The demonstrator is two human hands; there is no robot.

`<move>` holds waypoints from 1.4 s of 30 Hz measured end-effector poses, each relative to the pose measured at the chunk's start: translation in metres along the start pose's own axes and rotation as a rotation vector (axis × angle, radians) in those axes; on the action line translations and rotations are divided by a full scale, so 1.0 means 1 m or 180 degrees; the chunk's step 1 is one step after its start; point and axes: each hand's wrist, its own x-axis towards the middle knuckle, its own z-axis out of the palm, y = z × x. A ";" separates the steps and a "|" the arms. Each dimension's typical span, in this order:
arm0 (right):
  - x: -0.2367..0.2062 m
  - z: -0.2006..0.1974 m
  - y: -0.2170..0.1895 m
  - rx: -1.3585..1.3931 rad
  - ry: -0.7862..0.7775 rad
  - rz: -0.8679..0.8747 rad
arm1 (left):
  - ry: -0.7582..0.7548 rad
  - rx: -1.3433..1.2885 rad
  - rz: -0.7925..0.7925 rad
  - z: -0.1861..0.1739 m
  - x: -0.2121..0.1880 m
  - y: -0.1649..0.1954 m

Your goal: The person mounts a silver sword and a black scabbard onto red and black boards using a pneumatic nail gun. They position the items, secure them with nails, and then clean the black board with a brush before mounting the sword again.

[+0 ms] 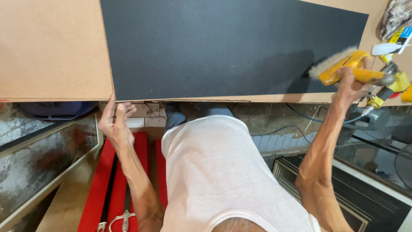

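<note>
Along the near edge of the black sheet [223, 47], which lies flat on a brown fibreboard panel [51, 47], we have both hands at work. Our left hand [115, 122] sits at the sheet's near-left corner, fingers spread and open, tips touching the panel's edge just beside that corner; it grips nothing. Our right hand [349, 83] is at the sheet's right end, closed around the yellow handle of a brush [343, 66] whose pale bristles rest on or just above the black surface near its right edge. Beyond the sheet's right end we note a clutter of yellow tools [392, 83] and a folded checked cloth [397, 15]. Below the sheet's near edge, red velvet strips [96, 184] lie low beside our legs, with stacked picture frames [369, 202] under the right end. Our judgement: sweeping goes best in long overlapping passes from one end, bristles kept flat, while the left fingers pin the corner so the sheet cannot creep or lift.
</note>
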 end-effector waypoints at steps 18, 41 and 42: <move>-0.032 0.123 -0.046 0.0398 -0.0727 -0.0418 | 0.1302 -0.0601 -0.0666 -0.102 -0.034 -0.019; -0.071 0.360 -0.063 0.0682 -0.4195 0.0442 | 0.1953 -0.0005 -0.2384 -0.097 -0.139 -0.101; -0.104 0.369 -0.062 0.0565 -0.4761 -0.0319 | 0.1704 0.0126 -0.2249 -0.087 -0.127 -0.100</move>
